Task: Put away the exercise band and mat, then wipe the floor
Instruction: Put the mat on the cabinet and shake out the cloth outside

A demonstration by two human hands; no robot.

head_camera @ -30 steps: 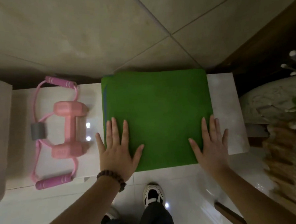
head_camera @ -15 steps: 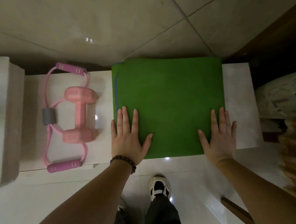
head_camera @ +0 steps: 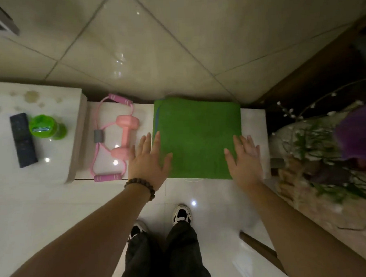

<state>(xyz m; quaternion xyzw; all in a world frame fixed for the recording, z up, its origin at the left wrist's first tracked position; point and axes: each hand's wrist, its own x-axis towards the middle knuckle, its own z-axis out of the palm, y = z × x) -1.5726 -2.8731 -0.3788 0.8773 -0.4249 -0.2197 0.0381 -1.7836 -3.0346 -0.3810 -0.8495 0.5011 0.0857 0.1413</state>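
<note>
Folded green mat (head_camera: 199,137) flat on white ledge (head_camera: 253,122). Pink band (head_camera: 105,138) beside it, looped around pink dumbbell (head_camera: 124,137). Left hand (head_camera: 147,163) and right hand (head_camera: 245,158) open, fingers spread, at mat's near corners; contact unclear. No legible writing.

A low white shelf (head_camera: 253,122) stood against the tiled wall. On it lay a folded green mat (head_camera: 199,135), and just beside it a pink exercise band (head_camera: 106,140) with a pink dumbbell (head_camera: 124,137) inside its loops.

Folded green mat (head_camera: 197,137) beside pink band (head_camera: 105,138) (figure-eight) on ledge.
</note>
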